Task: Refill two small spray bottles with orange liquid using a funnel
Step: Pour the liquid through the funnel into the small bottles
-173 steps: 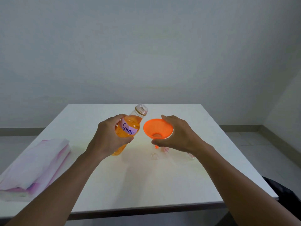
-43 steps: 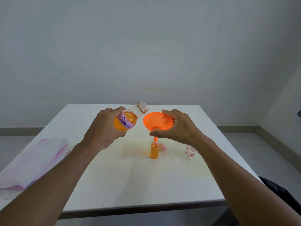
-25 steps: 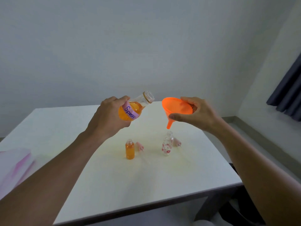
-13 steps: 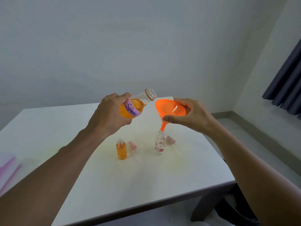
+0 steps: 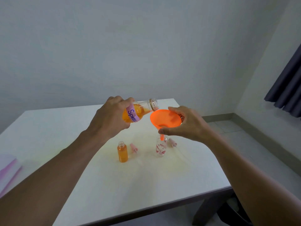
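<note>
Half done, judging from the head view, the only one on offer. Looking down at a filled small bottle (image 5: 122, 152) standing upright and uncapped on the table (image 5: 146, 185), orange nearly to the shoulder, with a pink cap (image 5: 133, 147) lying just beside it. Looking right of that at a flowered small bottle (image 5: 161, 148), upright too and seemingly empty, with a second cap (image 5: 171, 142) lying close by on its right.

Clutching the big bottle (image 5: 135, 114) in the left hand (image 5: 110, 118), wrapping fingers and thumb round the labelled belly. Tipping it close to level, running its long axis left to right, and aiming the open mouth rightward, just over the left rim of the funnel (image 5: 165, 118). Pinching that funnel in the right hand (image 5: 187, 126), tucking the thumb under the bowl in front and curling the fingers over the far rim. Holding it upright and pointing the spout straight down at the flowered small bottle's neck. Touching or just entering it, hard to say how deep.

Now for the relation that matters. Finding the flowered small bottle directly below the right hand's grip, long axis vertical, mouth up, in line with the spout. Finding the big bottle's mouth left of and slightly above the bowl, so probably needing only a little more tilt from the left hand. Not spotting any stream crossing yet. Guessing at the risks: nudging the light little bottle over with the spout, or overshooting the rim.

Noting also a pink-and-white cloth (image 5: 8, 170) at the table's left edge and a dark curtain (image 5: 286, 88) far right.
</note>
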